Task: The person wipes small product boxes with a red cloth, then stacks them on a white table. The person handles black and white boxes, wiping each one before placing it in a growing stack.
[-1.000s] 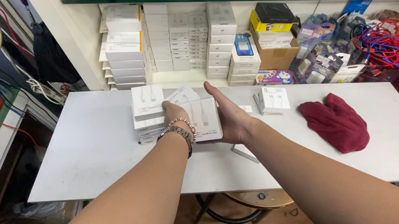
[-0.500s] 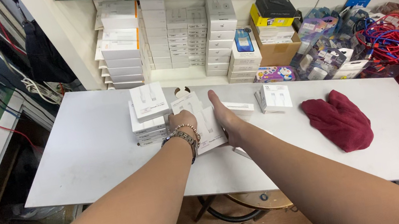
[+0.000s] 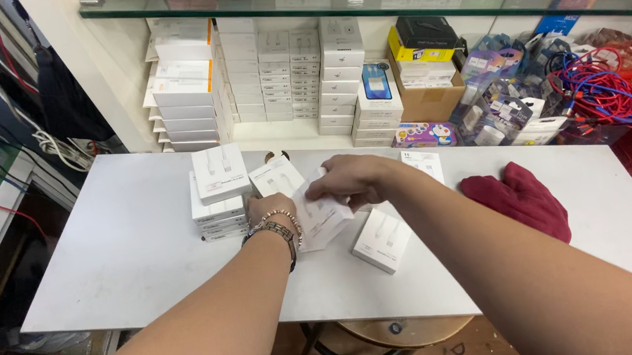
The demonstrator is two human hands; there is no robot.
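At far left on the white table [image 3: 111, 258], I see a stack of small white boxes [image 3: 218, 209], its top box sitting askew. Just right of the stack, my left hand [image 3: 269, 209], bracelets at the wrist, is clamped on a loose bunch of small white boxes [image 3: 312, 207], one tilted up behind the fingers. My right hand [image 3: 354, 180] reaches in from the right, its fingertips pinched together on the top edge of the same bunch. Below it, a single white box [image 3: 382, 240] lies flat, apart from both hands. Another white box [image 3: 424, 163] lies behind the right wrist. Further right, a dark red cloth [image 3: 522, 201] rests crumpled on the table.
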